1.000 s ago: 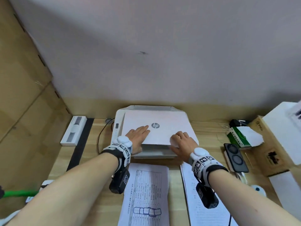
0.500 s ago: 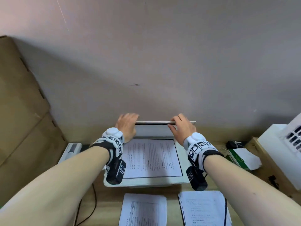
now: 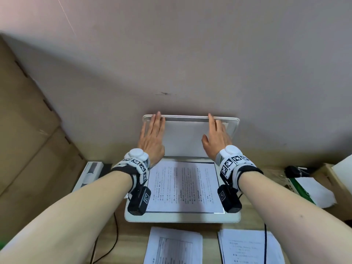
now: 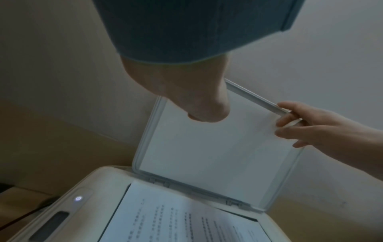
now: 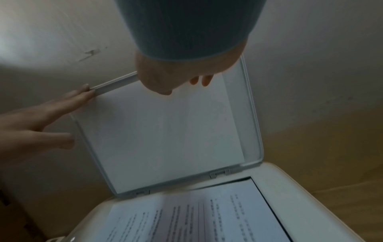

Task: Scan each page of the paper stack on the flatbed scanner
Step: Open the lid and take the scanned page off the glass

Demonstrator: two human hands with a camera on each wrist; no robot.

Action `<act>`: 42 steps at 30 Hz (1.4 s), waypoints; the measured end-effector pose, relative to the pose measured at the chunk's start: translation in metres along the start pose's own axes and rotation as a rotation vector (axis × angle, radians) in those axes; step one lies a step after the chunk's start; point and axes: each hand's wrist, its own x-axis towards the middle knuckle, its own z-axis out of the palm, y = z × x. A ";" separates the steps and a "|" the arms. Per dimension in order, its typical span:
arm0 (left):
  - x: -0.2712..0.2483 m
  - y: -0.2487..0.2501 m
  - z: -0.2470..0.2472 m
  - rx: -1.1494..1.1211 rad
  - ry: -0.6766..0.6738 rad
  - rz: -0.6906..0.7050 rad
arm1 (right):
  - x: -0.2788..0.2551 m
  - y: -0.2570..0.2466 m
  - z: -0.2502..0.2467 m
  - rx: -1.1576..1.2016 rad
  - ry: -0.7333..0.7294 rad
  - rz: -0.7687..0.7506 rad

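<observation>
I see a printed page [image 3: 182,186] on the scanner [image 3: 181,217] glass; both hands (left [image 3: 152,139], right [image 3: 216,139]) press flat-fingered against the raised lid [image 3: 183,137].

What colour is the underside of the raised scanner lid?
Plain white, with a pale grey frame around it; the scanner lid shows this best in the left wrist view.

The printed page [image 3: 183,186] on the scanner glass carries text too small to read. At 6 o'clock in the head view, two paper piles [image 3: 173,246] are cut by the bottom edge. In the left wrist view, the left hand [image 4: 186,98] hides its own fingers. Boxes at 3 o'clock run off frame.
</observation>
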 end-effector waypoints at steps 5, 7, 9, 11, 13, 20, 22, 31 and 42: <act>-0.022 -0.003 0.011 0.014 -0.118 0.014 | -0.034 0.007 0.024 0.010 -0.101 -0.060; -0.036 -0.007 0.019 0.005 -0.253 0.033 | -0.056 0.014 0.040 0.001 -0.218 -0.069; -0.053 -0.010 0.030 -0.060 -0.438 0.065 | -0.081 0.024 0.058 -0.024 -0.421 -0.063; -0.077 -0.012 0.046 -0.112 -0.633 0.090 | -0.110 0.031 0.073 -0.076 -0.603 -0.051; -0.106 -0.016 0.067 -0.123 -0.829 0.103 | -0.136 0.033 0.085 -0.118 -0.692 -0.041; -0.162 -0.011 0.094 0.033 -0.888 0.137 | -0.175 0.038 0.095 -0.177 -0.670 -0.086; -0.168 -0.007 0.095 0.048 -0.855 0.150 | -0.182 0.039 0.100 -0.196 -0.661 -0.098; -0.200 -0.008 0.082 0.007 -0.775 0.185 | -0.222 0.032 0.095 -0.151 -0.551 -0.143; -0.192 0.005 0.030 -0.059 -0.833 0.113 | -0.220 0.009 0.051 -0.181 -0.686 0.047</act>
